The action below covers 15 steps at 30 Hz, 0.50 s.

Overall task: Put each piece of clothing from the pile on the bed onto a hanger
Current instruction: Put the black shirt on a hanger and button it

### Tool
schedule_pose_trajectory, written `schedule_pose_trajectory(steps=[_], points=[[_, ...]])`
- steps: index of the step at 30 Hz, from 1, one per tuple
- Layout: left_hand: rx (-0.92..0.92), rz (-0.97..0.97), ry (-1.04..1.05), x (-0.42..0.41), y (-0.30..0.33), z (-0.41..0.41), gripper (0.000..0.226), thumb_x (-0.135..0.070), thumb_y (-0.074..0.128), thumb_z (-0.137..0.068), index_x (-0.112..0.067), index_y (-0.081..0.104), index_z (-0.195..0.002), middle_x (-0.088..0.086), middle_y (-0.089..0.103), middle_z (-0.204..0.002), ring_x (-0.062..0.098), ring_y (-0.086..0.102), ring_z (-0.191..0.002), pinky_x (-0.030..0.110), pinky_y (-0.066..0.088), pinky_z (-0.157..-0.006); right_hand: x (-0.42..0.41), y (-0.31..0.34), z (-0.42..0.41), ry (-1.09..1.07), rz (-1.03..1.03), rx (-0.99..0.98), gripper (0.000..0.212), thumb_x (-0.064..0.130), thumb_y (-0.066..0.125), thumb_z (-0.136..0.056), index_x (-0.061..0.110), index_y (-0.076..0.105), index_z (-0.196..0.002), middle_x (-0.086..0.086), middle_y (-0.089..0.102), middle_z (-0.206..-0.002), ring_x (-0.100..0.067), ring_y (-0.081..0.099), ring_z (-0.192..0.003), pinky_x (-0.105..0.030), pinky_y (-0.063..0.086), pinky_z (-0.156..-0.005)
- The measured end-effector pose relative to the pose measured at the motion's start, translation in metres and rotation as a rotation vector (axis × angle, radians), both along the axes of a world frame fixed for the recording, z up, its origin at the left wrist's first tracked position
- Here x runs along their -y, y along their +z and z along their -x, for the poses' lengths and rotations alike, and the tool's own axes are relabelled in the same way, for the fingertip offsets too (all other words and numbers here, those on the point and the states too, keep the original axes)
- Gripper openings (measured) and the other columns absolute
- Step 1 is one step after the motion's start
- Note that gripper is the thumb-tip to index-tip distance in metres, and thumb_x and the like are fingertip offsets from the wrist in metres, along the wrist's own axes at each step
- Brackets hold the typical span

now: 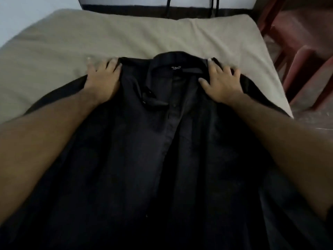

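Note:
A black button-up shirt (162,150) lies spread flat on the bed, collar away from me, its front partly open with a small white-lettered label inside the collar. My left hand (103,76) rests flat on the shirt's left shoulder, fingers straight and reaching onto the sheet. My right hand (222,82) lies spread on the right shoulder beside the collar, fingers slightly bent. No hanger shows in this view, and no other clothing is visible.
The bed has a beige sheet (126,37) stretching to its far edge. Black metal bars (168,8) of the bed frame rise behind it. A reddish wooden chair (304,42) stands to the right of the bed on the floor.

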<state>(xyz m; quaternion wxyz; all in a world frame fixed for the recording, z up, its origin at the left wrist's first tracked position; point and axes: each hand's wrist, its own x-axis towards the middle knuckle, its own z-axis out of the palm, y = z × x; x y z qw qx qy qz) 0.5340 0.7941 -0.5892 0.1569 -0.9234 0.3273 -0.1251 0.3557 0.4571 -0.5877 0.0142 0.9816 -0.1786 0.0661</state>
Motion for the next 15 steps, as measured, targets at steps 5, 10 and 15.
schedule_pose_trajectory(steps=[5, 10, 15], points=[[0.056, -0.195, -0.223, -0.006, 0.03, 0.09, 0.053, -0.011, 0.034, -0.098, -0.003, 0.037, -0.151, 0.018, 0.015, -0.165, 0.039, 0.02, -0.149, 0.072, 0.02, -0.112, -0.041, 0.009, 0.049, -0.027, -0.084, -0.219, 0.071, 0.053, 0.022, -0.105, 0.012, 0.004, -0.161, -0.012, 0.002, -0.168, -0.038, -0.002, -0.154, -0.06, -0.002, -0.121], [-0.375, -0.183, -0.428, -0.089, 0.046, 0.247, 0.071, -0.009, 0.051, -0.091, -0.019, 0.027, -0.157, 0.006, 0.017, -0.166, 0.031, 0.017, -0.152, 0.055, 0.021, -0.119, -0.133, 0.034, 0.176, 0.173, -0.193, -0.272, 0.068, 0.049, 0.04, -0.102, 0.017, 0.02, -0.159, -0.01, 0.021, -0.165, -0.034, 0.021, -0.151, -0.05, 0.024, -0.121], [-0.748, -0.177, -0.193, -0.169, 0.063, 0.363, 0.069, -0.053, 0.038, -0.103, -0.033, 0.005, -0.159, -0.018, -0.017, -0.164, 0.014, -0.015, -0.152, 0.052, 0.013, -0.124, -0.238, 0.06, 0.337, 0.35, -0.278, -0.391, 0.096, 0.084, 0.005, -0.083, 0.027, 0.017, -0.159, 0.0, 0.008, -0.169, -0.031, 0.007, -0.155, -0.053, 0.011, -0.124]])
